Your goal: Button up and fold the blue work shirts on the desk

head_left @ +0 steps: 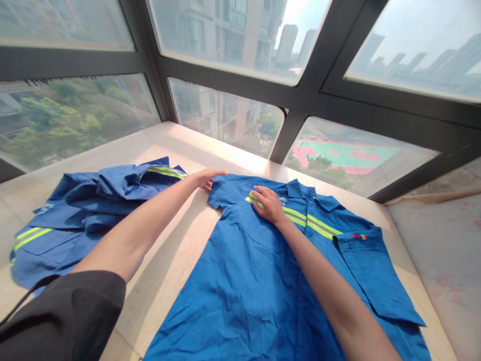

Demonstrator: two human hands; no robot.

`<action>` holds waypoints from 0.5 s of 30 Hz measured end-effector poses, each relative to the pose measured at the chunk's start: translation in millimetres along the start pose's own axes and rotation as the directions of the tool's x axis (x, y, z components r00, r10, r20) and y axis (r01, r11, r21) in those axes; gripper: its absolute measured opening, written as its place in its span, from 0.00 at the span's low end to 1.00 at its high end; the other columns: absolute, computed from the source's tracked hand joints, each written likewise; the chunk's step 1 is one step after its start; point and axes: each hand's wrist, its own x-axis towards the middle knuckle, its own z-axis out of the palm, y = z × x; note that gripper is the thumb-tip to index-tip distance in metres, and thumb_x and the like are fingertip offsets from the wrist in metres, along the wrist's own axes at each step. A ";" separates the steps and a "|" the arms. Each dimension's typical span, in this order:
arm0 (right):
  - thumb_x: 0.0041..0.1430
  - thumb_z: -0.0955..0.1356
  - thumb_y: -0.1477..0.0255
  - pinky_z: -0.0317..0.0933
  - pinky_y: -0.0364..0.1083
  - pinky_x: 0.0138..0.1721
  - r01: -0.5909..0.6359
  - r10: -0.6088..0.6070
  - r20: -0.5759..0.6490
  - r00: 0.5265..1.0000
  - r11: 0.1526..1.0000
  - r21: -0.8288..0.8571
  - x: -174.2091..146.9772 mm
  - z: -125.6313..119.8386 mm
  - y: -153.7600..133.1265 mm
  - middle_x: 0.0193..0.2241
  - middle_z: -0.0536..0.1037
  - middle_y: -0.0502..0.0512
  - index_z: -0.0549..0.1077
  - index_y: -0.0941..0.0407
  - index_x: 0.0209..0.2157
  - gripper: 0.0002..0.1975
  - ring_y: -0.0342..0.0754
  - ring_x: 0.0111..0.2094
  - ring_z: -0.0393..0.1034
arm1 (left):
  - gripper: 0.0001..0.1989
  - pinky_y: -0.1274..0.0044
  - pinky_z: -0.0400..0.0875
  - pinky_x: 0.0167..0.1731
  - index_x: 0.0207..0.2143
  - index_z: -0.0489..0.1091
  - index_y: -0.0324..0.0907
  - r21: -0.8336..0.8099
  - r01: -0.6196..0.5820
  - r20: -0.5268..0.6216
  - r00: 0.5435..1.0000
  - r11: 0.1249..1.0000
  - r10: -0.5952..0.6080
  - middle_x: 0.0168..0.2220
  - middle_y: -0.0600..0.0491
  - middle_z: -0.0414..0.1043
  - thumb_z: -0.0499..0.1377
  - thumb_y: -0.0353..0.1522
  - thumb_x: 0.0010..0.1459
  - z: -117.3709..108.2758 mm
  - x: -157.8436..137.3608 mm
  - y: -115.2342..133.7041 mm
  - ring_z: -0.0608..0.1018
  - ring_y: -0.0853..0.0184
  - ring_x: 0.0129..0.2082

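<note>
My black sleeve (71, 316) is nearest; my left hand (208, 177) touches the shirt (229, 271), grip unclear; my right hand (269, 204) lies open on it.

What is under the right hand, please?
The blue shirt and its yellow-green stripe show around the right hand; whatever lies directly beneath it is covered.

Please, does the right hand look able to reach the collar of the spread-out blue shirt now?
Probably yes: the right hand rests on the chest of the shirt, near the collar, with only the shirt's own cloth seen between.
</note>
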 end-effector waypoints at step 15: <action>0.66 0.62 0.67 0.57 0.54 0.62 -0.050 0.050 0.019 0.999 0.999 -0.010 2.0 3.8 0.1 0.58 0.73 0.64 0.70 0.59 0.59 0.23 0.57 0.60 0.66 | 0.06 0.81 0.53 0.14 0.32 0.71 0.38 -0.012 -0.158 0.028 0.987 0.987 0.159 0.12 0.63 0.51 0.62 0.28 0.48 10.1 -27.8 5.2 0.58 0.74 0.12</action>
